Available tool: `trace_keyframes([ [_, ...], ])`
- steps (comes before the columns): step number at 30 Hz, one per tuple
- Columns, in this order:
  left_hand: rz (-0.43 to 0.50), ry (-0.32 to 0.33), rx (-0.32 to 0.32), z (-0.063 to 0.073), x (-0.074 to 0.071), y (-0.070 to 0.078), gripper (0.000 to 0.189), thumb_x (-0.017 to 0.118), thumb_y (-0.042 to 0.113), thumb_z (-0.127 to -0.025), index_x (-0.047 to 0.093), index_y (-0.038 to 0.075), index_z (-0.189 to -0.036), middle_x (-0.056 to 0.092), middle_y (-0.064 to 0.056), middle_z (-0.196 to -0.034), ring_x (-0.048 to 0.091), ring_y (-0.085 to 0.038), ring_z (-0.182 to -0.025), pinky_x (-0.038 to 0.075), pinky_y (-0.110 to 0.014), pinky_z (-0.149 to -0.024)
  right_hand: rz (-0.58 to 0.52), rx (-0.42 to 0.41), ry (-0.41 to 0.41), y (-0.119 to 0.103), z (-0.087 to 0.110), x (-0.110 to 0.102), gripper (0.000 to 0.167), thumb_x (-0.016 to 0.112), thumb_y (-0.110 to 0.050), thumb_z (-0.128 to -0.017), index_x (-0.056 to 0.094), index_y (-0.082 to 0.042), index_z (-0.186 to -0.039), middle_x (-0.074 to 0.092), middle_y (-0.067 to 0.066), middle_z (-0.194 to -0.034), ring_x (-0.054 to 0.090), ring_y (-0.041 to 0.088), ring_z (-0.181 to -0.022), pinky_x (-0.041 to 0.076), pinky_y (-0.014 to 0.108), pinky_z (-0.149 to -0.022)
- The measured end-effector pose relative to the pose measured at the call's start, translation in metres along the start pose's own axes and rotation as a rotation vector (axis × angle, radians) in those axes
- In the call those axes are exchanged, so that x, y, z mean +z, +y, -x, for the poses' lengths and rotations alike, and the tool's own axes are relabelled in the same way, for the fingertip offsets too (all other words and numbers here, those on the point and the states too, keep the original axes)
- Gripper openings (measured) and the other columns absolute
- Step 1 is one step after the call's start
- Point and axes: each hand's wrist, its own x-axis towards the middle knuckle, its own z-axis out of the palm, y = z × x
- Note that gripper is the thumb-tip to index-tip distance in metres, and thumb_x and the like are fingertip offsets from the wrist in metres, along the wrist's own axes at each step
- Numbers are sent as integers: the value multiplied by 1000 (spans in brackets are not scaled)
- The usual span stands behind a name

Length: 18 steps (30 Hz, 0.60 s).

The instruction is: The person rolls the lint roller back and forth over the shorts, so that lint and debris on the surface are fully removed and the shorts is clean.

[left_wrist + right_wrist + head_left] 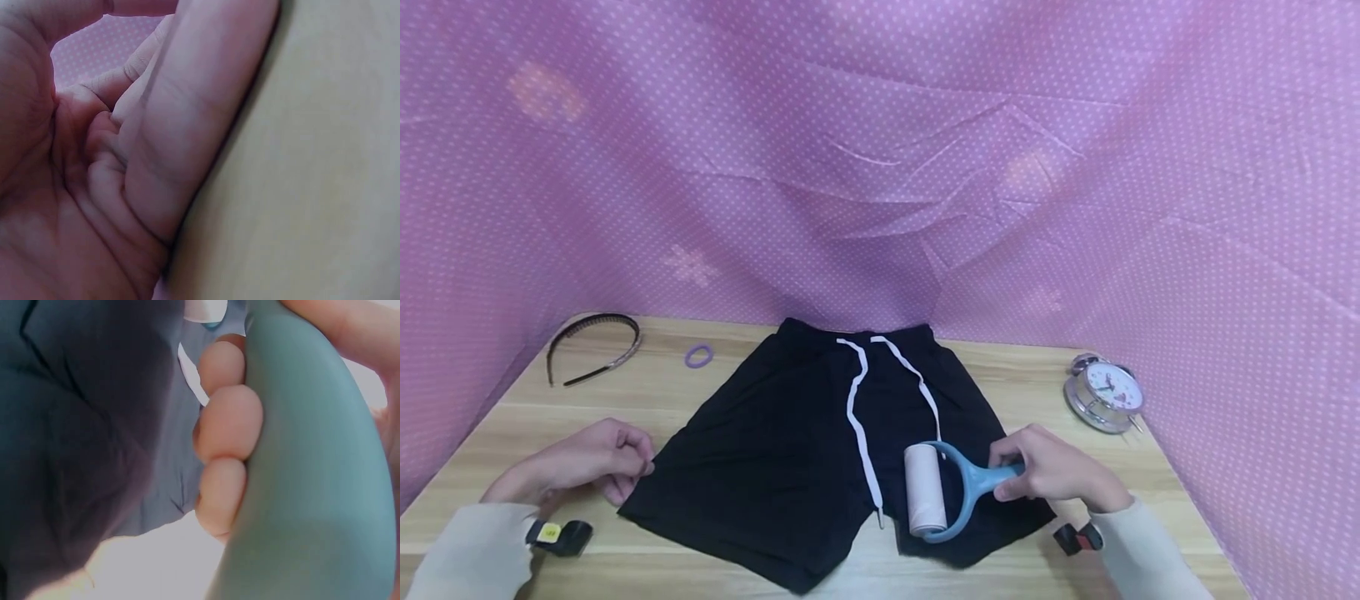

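Observation:
Black shorts (752, 450) with two white drawstrings (857, 408) lie spread on the wooden table, waistband at the far side. My left hand (598, 458) pinches the left edge of the shorts between thumb and finger; the left wrist view shows only curled fingers and tabletop, with the cloth hidden. With my right hand (1048, 468) I grip the blue handle (312, 462) of a lint roller (973, 483), fingers wrapped round it. The roller's white cylinder (924, 490) lies over the right leg of the shorts, near the hem.
A dark headband (625, 357) and a purple hair tie (698, 356) lie at the back left of the table (730, 575). On the right stands a silver twin-bell alarm clock (1105, 393). Pink dotted cloth (880, 167) hangs behind and along both sides.

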Motion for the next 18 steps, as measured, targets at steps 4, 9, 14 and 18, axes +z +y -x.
trace_keyframes([
  [4, -4, 10, -6, 0, 1, 1, 19, 52, 1, -90, 58, -13, -101, 66, 4, -76, 65, -11, -66, 62, -35, -58, -4, 16, -1, 2, 4, -4, 17, 82, -17, -76, 69, -28, -75, 49, -14, -62, 40, -2, -54, 38, 17, -52],
  [9, -11, 18, -17, 0, 1, 2, 19, 52, 1, -90, 60, -12, -101, 65, 4, -76, 66, -11, -66, 62, -36, -59, 8, 12, 19, 9, 11, -6, 19, 83, -16, -75, 69, -29, -74, 47, -16, -64, 38, -3, -55, 36, 16, -54],
  [14, -15, 24, -18, -1, 1, 1, 19, 52, 2, -90, 60, -12, -101, 65, 4, -76, 66, -11, -66, 62, -35, -58, 14, 34, 47, 15, 19, -7, 19, 84, -19, -73, 70, -31, -75, 47, -17, -61, 38, -4, -55, 37, 17, -53],
  [18, -10, 28, -19, 0, 1, 1, 19, 52, 2, -90, 60, -12, -101, 66, 5, -75, 66, -10, -65, 62, -34, -58, 4, 54, 66, 18, 24, -8, 16, 85, -22, -74, 71, -30, -75, 47, -17, -60, 39, -3, -54, 37, 17, -52],
])
